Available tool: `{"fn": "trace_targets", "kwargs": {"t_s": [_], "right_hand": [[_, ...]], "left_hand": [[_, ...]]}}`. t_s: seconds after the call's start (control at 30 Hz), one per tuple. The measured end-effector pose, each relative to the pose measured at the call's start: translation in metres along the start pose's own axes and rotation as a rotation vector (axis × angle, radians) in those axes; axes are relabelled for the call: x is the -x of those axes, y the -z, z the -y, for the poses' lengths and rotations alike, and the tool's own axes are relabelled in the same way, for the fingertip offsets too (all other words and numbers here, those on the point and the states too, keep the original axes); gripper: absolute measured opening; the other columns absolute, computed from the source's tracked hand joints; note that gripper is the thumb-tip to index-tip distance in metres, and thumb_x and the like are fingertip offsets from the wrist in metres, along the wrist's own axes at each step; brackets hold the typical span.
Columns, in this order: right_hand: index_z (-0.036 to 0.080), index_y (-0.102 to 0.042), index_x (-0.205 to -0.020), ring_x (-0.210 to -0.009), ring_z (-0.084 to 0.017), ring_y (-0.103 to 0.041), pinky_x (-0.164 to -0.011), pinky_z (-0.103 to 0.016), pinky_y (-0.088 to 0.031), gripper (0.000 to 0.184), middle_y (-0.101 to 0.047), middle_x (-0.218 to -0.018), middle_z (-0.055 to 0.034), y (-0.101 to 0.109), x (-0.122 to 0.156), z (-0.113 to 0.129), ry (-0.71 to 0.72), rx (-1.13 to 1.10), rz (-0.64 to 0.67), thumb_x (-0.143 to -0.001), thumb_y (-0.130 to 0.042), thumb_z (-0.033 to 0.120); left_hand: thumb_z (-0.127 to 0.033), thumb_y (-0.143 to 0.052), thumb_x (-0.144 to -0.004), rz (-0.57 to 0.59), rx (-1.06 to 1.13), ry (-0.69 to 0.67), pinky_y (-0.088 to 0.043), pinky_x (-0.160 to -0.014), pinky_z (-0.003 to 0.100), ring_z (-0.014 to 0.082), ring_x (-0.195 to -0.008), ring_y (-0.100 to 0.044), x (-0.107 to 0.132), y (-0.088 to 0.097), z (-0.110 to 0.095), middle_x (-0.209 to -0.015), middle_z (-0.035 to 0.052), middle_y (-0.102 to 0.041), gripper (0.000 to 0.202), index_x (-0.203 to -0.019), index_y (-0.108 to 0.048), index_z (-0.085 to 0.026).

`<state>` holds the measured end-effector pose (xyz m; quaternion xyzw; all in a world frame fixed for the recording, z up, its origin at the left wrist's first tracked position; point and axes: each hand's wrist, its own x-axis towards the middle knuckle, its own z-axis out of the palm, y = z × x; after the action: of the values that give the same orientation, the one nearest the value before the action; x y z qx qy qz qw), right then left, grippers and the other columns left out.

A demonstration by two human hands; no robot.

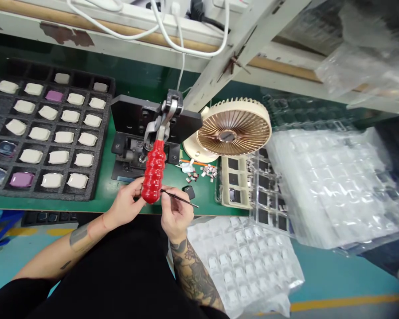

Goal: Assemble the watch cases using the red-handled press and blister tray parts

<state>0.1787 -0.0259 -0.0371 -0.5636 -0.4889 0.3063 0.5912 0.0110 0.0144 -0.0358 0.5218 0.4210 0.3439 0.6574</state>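
Note:
A black bench press [142,133] stands on the green bench, its lever ending in a red ribbed handle [153,176] that hangs down toward me. My left hand [128,204] sits just left of the handle's lower end, fingers curled together near it; what they pinch is hidden. My right hand [176,212] is closed on thin black tweezers [181,199], whose tip points right. A small dark part [189,192] lies on the bench just above the tweezers.
A black foam tray [101,146] with several white and a few purple parts fills the left. A beige fan [234,128] stands right of the press. Small trays of dark parts [239,181], loose scraps [202,172] and clear blister trays [335,186] lie to the right.

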Motion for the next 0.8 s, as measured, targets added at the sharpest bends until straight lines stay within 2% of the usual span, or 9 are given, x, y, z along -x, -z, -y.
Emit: {"fn": "trace_targets", "kwargs": {"t_s": [0.13, 0.23, 0.33, 0.43, 0.57, 0.67, 0.8], "right_hand": [[0.018, -0.071, -0.113, -0.101, -0.013, -0.080, -0.092, -0.026, -0.072, 0.014, -0.079, -0.110, -0.0096, -0.003, -0.007, 0.003, -0.065, -0.033, -0.046, -0.101, -0.072, 0.026], [0.017, -0.067, -0.106, -0.083, -0.010, -0.076, -0.076, -0.020, -0.067, 0.019, -0.078, -0.096, -0.0053, -0.006, -0.013, 0.007, -0.248, -0.177, -0.079, -0.100, -0.075, 0.033], [0.019, -0.060, -0.103, -0.068, -0.010, -0.072, -0.069, -0.024, -0.066, 0.022, -0.074, -0.084, -0.0004, -0.004, -0.014, 0.009, -0.383, -0.380, 0.002, -0.100, -0.073, 0.037], [0.021, -0.056, -0.107, -0.072, -0.014, -0.076, -0.073, -0.030, -0.069, 0.022, -0.080, -0.095, -0.0022, 0.002, -0.011, 0.011, -0.332, -0.502, 0.075, -0.100, -0.073, 0.034], [0.021, -0.056, -0.110, -0.086, -0.017, -0.082, -0.078, -0.030, -0.071, 0.022, -0.083, -0.106, -0.0054, 0.014, -0.011, 0.008, -0.261, -0.441, -0.068, -0.100, -0.074, 0.030], [0.020, -0.057, -0.111, -0.096, -0.017, -0.083, -0.087, -0.031, -0.072, 0.026, -0.083, -0.110, -0.0056, 0.020, -0.013, 0.001, -0.296, -0.367, -0.140, -0.098, -0.078, 0.031], [0.019, -0.059, -0.110, -0.092, -0.015, -0.082, -0.088, -0.028, -0.070, 0.031, -0.082, -0.112, -0.0068, 0.013, -0.011, -0.009, -0.381, -0.364, -0.117, -0.095, -0.082, 0.034]], "left_hand": [[-0.039, -0.069, -0.109, 0.001, 0.041, 0.021, -0.063, -0.076, 0.026, 0.0184, -0.090, -0.079, 0.000, 0.001, -0.001, -0.116, 0.0126, -0.080, 0.051, -0.153, -0.058, -0.015], [-0.039, -0.069, -0.109, 0.029, 0.072, 0.031, -0.063, -0.075, 0.026, 0.0179, -0.089, -0.079, -0.001, 0.003, 0.000, -0.116, 0.0129, -0.080, 0.052, -0.154, -0.059, -0.015], [-0.037, -0.071, -0.108, 0.022, 0.093, 0.020, -0.063, -0.075, 0.026, 0.0180, -0.089, -0.078, -0.001, 0.004, 0.001, -0.113, 0.0125, -0.080, 0.053, -0.155, -0.059, -0.014], [-0.033, -0.073, -0.106, -0.033, 0.108, 0.016, -0.065, -0.075, 0.027, 0.0183, -0.091, -0.078, -0.002, 0.003, 0.004, -0.116, 0.0131, -0.079, 0.055, -0.155, -0.058, -0.014], [-0.032, -0.073, -0.106, -0.070, 0.140, 0.027, -0.064, -0.073, 0.027, 0.0194, -0.089, -0.079, -0.003, 0.001, 0.006, -0.115, 0.0135, -0.079, 0.055, -0.154, -0.056, -0.013], [-0.034, -0.074, -0.106, -0.066, 0.181, 0.019, -0.063, -0.069, 0.026, 0.0203, -0.088, -0.081, -0.003, 0.000, 0.005, -0.114, 0.0140, -0.079, 0.057, -0.154, -0.054, -0.011], [-0.035, -0.074, -0.107, -0.013, 0.195, 0.009, -0.064, -0.071, 0.025, 0.0200, -0.090, -0.082, -0.003, 0.003, 0.000, -0.117, 0.0137, -0.079, 0.053, -0.153, -0.057, -0.014]]}}
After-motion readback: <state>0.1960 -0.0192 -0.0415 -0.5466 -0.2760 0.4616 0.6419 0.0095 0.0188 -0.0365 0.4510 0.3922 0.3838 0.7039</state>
